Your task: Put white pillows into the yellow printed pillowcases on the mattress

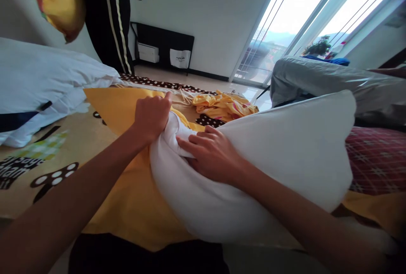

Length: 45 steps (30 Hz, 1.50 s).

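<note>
We bunch one corner of the white pillow (269, 160) in our left hand (152, 115), fingers clamped tight on it, while our right hand (212, 155) lies fingers-together on the bulge, steadying the pillow lying across the yellow sheet (127, 198) on the bed.

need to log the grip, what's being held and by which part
A white pillow: the left hand clutches its bunched end, the right hand presses just beside it.

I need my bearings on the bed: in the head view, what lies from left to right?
White bedding pile → left hand, fist shut on the pillow's corner → right hand, flat on the white pillow → red checked cloth at the right edge.
</note>
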Available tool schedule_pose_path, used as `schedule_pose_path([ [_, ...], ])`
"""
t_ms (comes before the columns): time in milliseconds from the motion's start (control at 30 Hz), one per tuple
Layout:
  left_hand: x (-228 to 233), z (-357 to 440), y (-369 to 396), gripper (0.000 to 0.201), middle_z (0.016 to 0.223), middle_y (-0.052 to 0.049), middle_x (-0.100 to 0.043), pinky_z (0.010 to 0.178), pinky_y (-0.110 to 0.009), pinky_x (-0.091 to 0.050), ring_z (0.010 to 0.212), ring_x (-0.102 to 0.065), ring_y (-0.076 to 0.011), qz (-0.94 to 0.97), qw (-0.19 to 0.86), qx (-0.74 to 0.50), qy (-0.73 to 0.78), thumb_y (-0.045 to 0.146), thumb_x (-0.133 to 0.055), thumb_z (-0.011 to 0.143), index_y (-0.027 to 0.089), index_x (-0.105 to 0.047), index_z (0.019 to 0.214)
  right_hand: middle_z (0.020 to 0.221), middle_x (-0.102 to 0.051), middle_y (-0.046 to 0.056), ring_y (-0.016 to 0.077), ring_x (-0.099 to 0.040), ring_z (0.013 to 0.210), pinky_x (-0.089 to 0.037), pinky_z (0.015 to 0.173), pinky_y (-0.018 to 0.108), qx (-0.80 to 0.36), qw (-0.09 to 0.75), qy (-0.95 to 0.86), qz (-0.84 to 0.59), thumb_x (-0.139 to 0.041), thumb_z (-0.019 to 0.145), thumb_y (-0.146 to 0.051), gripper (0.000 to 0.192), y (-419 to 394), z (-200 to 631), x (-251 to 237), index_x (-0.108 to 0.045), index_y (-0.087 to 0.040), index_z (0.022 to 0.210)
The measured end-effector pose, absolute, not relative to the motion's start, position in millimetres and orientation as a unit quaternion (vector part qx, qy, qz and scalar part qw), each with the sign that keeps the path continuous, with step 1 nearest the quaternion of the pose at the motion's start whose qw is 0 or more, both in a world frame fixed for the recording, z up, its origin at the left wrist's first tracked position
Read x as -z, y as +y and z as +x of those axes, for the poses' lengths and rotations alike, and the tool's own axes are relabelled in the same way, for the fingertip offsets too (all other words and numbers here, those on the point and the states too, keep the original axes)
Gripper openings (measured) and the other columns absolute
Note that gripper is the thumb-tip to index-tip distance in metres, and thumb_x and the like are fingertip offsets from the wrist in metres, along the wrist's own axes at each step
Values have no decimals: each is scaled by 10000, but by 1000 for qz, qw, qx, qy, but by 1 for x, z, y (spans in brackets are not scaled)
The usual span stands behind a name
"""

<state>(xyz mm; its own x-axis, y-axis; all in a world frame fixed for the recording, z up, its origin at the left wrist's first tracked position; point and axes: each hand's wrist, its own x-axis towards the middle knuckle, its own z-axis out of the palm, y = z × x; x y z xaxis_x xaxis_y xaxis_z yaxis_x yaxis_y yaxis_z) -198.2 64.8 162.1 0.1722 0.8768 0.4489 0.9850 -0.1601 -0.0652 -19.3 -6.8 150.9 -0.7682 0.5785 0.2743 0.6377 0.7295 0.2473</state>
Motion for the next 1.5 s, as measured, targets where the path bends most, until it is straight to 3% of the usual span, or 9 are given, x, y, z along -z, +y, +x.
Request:
schedule_pose_path([
  [167, -193, -167, 32, 259, 777, -79, -651, 728, -362, -491, 819, -640, -257, -768, 93, 208, -598, 121, -496, 744, 177, -627, 960, 850, -710, 41, 186, -602, 775, -337, 776, 370, 162, 93, -933, -308, -461, 922, -202, 257, -7, -38, -152, -670, -198, 1070],
  [300, -205, -151, 12, 278, 802, -61, -647, 768, -361, -486, 844, -638, -243, -794, 99, 209, -562, 180, -506, 793, 186, -626, 1043, 903, -713, 76, 225, -596, 875, -363, 810, 384, 173, 129, -913, -347, -446, 933, -196, 266, 4, -44, -146, -712, -205, 940],
  [533, -168, -197, 3, 382, 764, -63, -683, 618, -324, -458, 695, -661, -261, -796, 95, 132, -583, 182, -459, 804, 211, -575, 1166, 996, -655, 114, 237, -571, 955, -393, 872, 381, 150, 183, -899, -368, -449, 966, -498, 446, 10, 6, -155, -648, -174, 1198],
  [667, -156, -206, -16, 310, 714, -17, -681, 537, -262, -413, 580, -632, -188, -812, 65, 249, -525, 213, -437, 810, 217, -572, 1089, 1100, -657, 79, 227, -577, 1010, -402, 900, 375, 56, 167, -935, -307, -592, 869, -570, 589, 12, 43, -185, -538, -240, 1355],
  [767, -153, -202, -25, 282, 676, 17, -671, 503, -221, -379, 528, -593, -133, -817, 54, 359, -448, 190, -412, 796, 227, -567, 1028, 1129, -671, 88, 269, -591, 1030, -410, 881, 392, 71, 145, -913, -374, -674, 736, -680, 715, 15, 57, -187, -581, -235, 1289],
  [967, -171, -170, -13, 220, 663, 42, -659, 536, -222, -386, 523, -564, -113, -796, 25, 418, -438, 192, -465, 826, 211, -574, 1016, 653, -674, 19, 153, -568, 592, -368, 642, 301, 168, 161, -889, -393, -571, 882, -407, 242, -9, 17, -169, -681, -205, 808],
  [1100, -214, -141, -24, 205, 683, 56, -645, 579, -205, -404, 602, -589, -92, -774, 83, 518, -354, 131, -448, 835, 212, -606, 939, 580, -645, 19, 155, -551, 556, -344, 598, 304, 283, 239, -865, -339, -512, 821, -173, 237, -25, -1, -202, -636, -201, 622],
  [1200, -223, -136, -30, 179, 630, 70, -595, 532, -187, -370, 525, -527, -60, -763, 134, 553, -306, 113, -455, 853, 195, -596, 924, 600, -652, 47, 160, -549, 560, -331, 587, 307, 310, 217, -825, -420, -512, 828, -178, 263, -15, 5, -214, -645, -184, 601],
  [1500, -132, -213, -6, 403, 623, 7, -660, 446, -249, -361, 476, -595, -155, -786, 283, 328, -441, 109, -416, 836, 145, -547, 1216, 823, -725, 59, 203, -669, 790, -400, 716, 315, 278, 152, -814, -488, -564, 867, -236, 150, 33, 5, -164, -693, -165, 834],
])
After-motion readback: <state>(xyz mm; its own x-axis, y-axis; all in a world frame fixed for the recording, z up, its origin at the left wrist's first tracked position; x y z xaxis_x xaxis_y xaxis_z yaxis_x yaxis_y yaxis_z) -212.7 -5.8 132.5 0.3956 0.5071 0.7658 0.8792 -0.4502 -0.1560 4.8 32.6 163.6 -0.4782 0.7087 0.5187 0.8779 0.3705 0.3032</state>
